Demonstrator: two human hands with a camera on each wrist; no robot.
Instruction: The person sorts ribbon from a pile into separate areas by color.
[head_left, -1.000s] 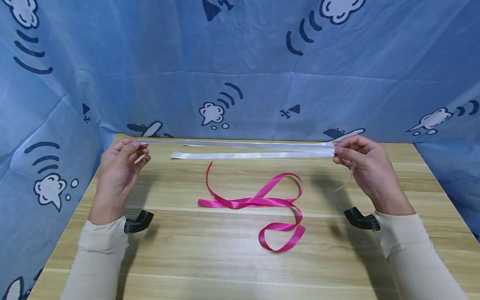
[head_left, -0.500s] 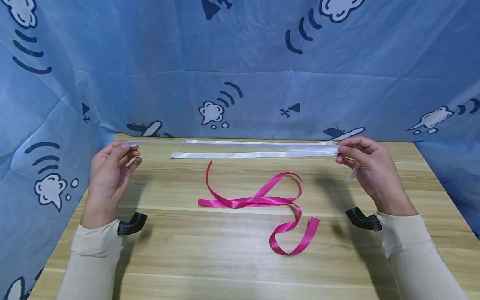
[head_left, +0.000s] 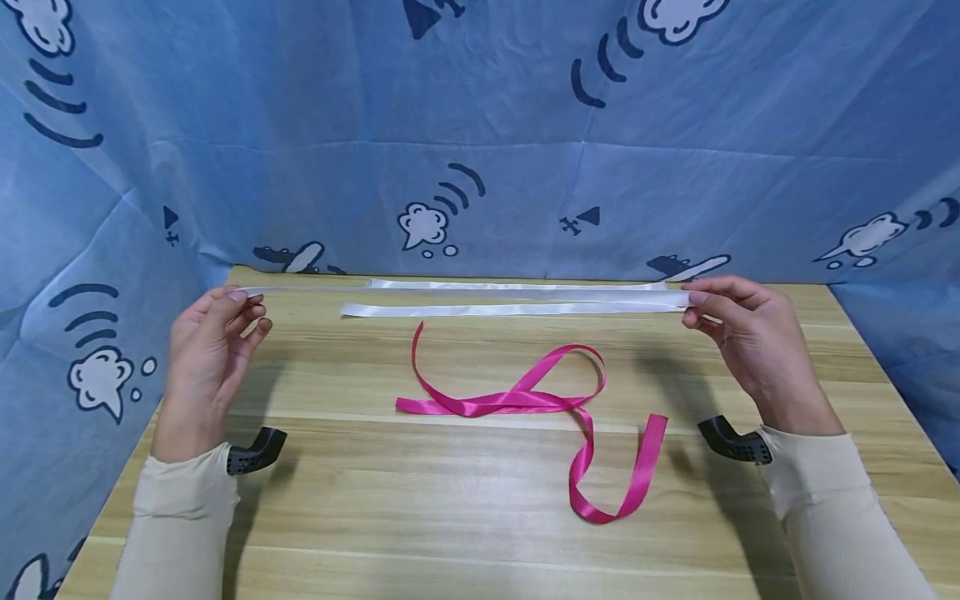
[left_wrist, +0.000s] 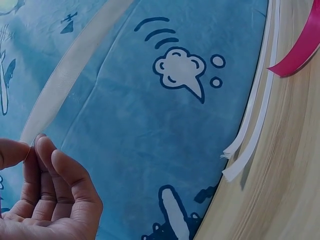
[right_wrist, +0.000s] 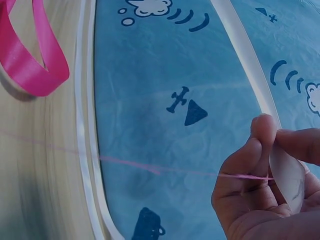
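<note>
A white ribbon (head_left: 465,293) stretches straight between my two hands, raised over the far part of the table. My left hand (head_left: 206,358) pinches its left end between thumb and forefinger. At the other end, thumb and forefinger of my right hand (head_left: 768,354) pinch the ribbon, and its short tail (right_wrist: 291,185) hangs into the palm in the right wrist view. A thin pink strand (right_wrist: 245,176) crosses that view to these fingers. Two more white ribbons, a rear one (head_left: 525,285) and a front one (head_left: 450,312), lie side by side along the back.
A magenta ribbon (head_left: 487,407) lies looped on the middle of the wooden table (head_left: 337,517), its right end curling up near my right hand. A blue printed cloth (head_left: 510,192) hangs behind and at both sides. Each wrist carries a black mount (head_left: 257,451).
My left hand has moved left and my right hand slightly right, drawing the white ribbon longer. Its hanging tail at the right has shortened. The magenta ribbon's right end has shifted right and upward.
</note>
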